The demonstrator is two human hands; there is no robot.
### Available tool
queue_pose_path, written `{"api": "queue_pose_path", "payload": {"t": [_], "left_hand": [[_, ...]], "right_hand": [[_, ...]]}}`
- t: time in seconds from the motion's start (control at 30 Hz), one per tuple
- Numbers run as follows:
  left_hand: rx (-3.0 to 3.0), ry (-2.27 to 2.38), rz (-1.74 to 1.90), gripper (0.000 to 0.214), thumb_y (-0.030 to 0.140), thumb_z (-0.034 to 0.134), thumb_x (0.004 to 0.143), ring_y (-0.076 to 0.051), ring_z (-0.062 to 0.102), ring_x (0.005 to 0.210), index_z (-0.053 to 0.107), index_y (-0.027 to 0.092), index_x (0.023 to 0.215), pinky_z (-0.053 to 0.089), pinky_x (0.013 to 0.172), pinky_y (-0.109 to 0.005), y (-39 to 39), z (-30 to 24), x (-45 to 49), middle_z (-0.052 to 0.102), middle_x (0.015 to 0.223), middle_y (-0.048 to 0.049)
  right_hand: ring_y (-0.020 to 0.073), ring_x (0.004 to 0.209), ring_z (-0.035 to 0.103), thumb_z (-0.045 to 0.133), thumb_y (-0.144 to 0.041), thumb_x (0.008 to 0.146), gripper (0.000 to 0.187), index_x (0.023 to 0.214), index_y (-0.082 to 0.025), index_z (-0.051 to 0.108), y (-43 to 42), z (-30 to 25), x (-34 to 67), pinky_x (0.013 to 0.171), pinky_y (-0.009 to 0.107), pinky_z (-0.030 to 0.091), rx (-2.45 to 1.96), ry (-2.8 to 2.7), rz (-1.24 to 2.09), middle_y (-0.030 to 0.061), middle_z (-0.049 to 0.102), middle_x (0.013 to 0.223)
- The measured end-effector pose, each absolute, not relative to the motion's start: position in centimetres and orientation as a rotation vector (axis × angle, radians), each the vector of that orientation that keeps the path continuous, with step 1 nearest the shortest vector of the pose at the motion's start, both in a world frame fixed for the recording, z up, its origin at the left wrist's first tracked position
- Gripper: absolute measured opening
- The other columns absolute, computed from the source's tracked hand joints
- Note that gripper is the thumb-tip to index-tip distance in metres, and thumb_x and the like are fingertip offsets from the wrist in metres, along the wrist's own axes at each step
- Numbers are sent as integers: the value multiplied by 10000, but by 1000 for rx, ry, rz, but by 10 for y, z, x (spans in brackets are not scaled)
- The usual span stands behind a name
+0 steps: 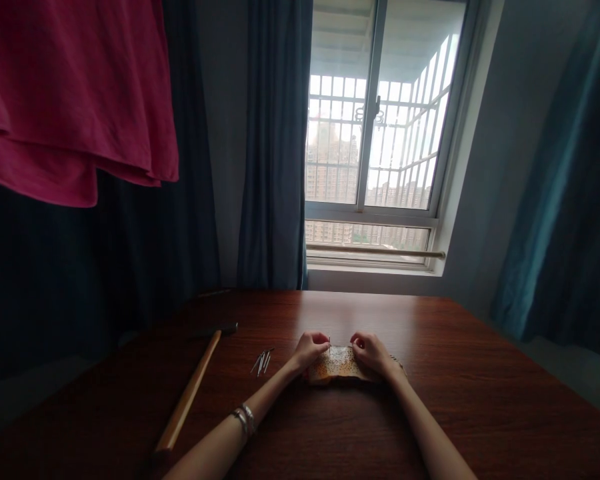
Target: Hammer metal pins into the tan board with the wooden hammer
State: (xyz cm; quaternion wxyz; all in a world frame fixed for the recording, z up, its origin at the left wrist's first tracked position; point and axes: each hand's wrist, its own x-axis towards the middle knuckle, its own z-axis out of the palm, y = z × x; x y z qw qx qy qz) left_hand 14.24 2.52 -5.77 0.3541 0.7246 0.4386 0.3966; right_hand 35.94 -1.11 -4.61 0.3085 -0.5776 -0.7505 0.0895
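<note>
Speckled piece (337,361) sits on the table (505,400), btwn both hands, cloth or pouch, can't tell from my end. I see the L hand (312,349) pinched narrow on its far-left part & the R hand (373,352) pinched likewise on the far right, prob. to keep it taut & steady. Some thin upright bit shows at the L fingertips, too small to ID. Nails (263,361), by their look, lie loose w/in easy reach on the L; hammer (195,388) lies beyond them, handle toward the wearer, prob. for quick pickup. If it's a pouch, contents are hidden.
</note>
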Motion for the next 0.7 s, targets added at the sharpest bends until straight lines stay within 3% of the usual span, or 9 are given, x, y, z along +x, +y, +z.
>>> {"api": "queue_pose_path", "payload": {"t": [0.43,0.7], "left_hand": [[1919,1072,1042,204,250,557,670,-144,586,674,674,107,757,438,626,-229,13,-56,144,669,722,-48],[1799,1190,1106,112,235,581,660,-192,570,719,654,151,674,443,658,-282,3,-49,140,624,649,-20]], "right_hand": [[120,564,527,485,-212,728,198,817,-174,658,-22,-26,347,556,214,368,-1532,-1918,217,8,618,615],[143,708,581,450,-224,787,262,1005,-217,597,-64,24,223,662,234,404,-1337,-2007,216,30,659,801]]}}
